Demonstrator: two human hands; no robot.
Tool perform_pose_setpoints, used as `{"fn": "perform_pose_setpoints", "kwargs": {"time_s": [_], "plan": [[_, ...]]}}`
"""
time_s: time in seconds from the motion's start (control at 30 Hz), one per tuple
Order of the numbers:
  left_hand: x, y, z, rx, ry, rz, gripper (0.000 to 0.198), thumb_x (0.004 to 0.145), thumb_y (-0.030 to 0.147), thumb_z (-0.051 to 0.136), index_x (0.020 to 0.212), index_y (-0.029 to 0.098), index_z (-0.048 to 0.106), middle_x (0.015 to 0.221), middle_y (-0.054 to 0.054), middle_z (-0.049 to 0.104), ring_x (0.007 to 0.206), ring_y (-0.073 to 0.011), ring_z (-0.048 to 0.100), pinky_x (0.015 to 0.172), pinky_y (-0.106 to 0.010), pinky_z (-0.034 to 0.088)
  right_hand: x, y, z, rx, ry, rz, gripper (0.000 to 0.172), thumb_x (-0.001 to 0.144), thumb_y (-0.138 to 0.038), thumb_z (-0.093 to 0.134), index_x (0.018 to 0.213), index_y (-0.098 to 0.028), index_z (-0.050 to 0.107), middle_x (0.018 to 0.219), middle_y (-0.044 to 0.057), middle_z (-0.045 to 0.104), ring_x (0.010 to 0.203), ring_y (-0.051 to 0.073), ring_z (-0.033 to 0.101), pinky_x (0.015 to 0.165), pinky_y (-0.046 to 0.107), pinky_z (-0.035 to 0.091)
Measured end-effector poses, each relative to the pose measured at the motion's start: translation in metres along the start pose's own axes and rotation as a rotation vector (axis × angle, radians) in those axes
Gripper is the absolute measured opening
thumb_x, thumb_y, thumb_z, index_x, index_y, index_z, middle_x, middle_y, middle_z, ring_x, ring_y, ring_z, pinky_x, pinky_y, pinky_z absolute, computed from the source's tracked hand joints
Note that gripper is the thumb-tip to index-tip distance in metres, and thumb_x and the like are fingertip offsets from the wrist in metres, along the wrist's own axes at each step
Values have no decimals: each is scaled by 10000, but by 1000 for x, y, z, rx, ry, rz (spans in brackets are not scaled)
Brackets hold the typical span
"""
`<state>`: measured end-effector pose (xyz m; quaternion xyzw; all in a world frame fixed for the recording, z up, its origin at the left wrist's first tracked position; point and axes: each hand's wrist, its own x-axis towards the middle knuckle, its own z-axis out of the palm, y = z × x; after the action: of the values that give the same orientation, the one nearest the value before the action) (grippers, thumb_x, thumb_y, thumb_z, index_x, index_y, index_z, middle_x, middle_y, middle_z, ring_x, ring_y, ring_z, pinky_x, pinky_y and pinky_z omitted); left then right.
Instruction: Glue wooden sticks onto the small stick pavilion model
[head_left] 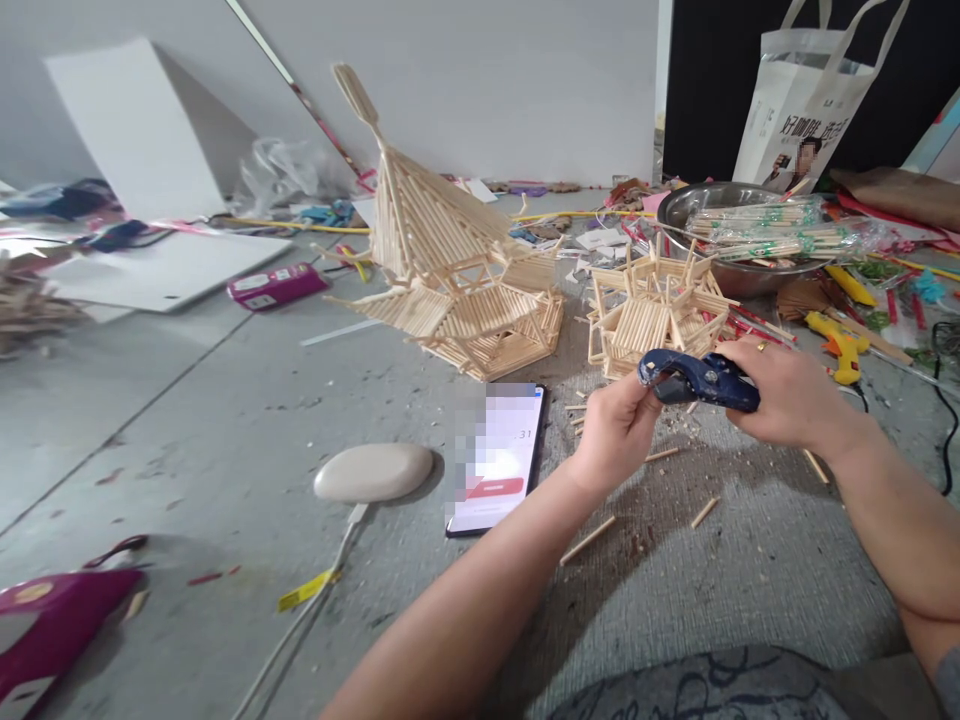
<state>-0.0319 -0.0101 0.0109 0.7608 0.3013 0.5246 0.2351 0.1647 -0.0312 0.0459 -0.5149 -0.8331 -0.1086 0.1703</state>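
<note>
My right hand is wrapped round one end of a dark blue hand tool, which looks like a pair of cutters with worn, chipped paint. At the tool's other, curved end, my left hand is closed, with thumb and fingers pinched against it. I cannot make out whether a stick is between those fingers. Just behind the tool stands a small many-sided frame of wooden sticks. To its left is a larger stick model with a tall pointed roof. Short cut sticks lie beneath my hands.
A lit phone and a white oval device with a cable lie left of my forearm. A metal bowl holds bagged sticks, near a yellow glue gun. Behind stands a white bag. Purple packages lie at left.
</note>
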Motion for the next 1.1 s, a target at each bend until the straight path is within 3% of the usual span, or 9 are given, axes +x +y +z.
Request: {"fn": "perform_pose_setpoints", "kwargs": {"time_s": [0.43,1.1], "plan": [[-1,0,0,-3,-26,-42,184,810,127,441,665,157,550,489,56,404,444,-52,354,446,-154,317,0,3,-2,-11,-3,-29,397,660,-268,513,1051,-201,537,861,56,651,752,214,590,574,294,395],[-2,-2,0,-58,-16,-33,256,837,143,421,583,173,413,485,54,386,435,-53,335,443,-168,284,0,2,4,24,-18,-27,374,657,-257,466,1009,-179,565,838,58,667,716,217,607,586,308,400]]}}
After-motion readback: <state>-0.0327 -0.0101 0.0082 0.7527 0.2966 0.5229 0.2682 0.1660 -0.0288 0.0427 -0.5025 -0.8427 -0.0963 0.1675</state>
